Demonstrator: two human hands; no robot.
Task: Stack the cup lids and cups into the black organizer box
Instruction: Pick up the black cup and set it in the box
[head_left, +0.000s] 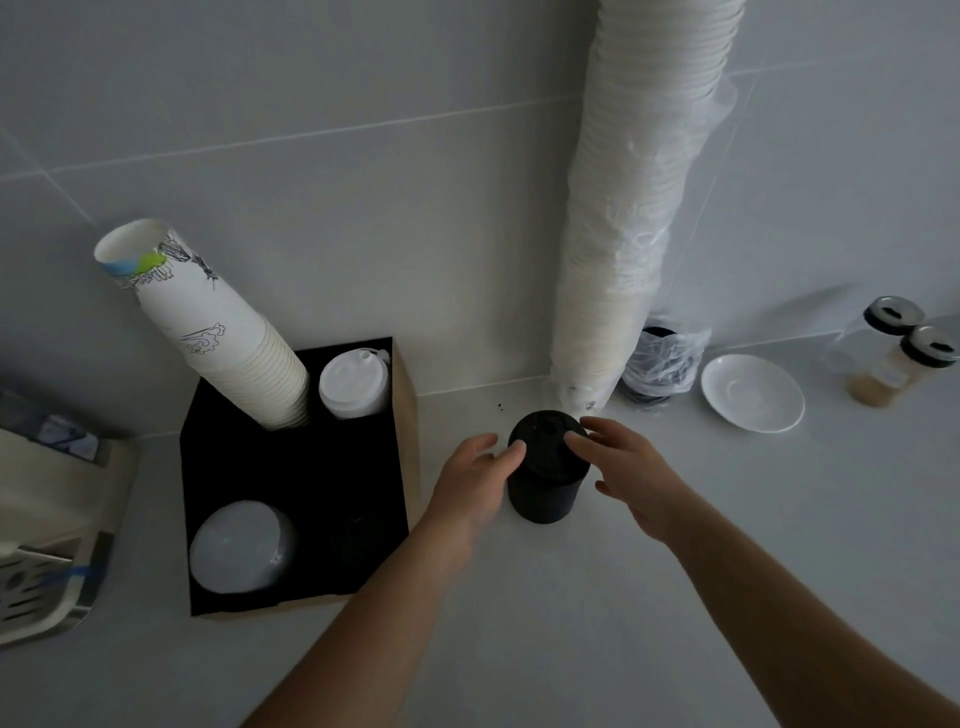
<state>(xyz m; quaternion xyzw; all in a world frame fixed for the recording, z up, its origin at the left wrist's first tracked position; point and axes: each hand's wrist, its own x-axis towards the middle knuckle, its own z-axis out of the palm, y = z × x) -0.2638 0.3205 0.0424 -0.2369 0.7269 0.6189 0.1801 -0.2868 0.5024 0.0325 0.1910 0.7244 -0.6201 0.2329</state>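
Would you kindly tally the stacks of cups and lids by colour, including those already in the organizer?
White lid stacks: 2, one with sip spouts, one plain
Black lid stacks: 2, one between the hands, one bagged
White cup stacks: 2, one printed, one tall
Total: 6

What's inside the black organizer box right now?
Black organizer box holds paper cups, white lids and clear lids. The fourth slot is too dark to tell.

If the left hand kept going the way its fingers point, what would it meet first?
The stack of black lids: the left hand points up and right at its side, fingertips already at or almost on it. Contact is hard to judge from this angle.
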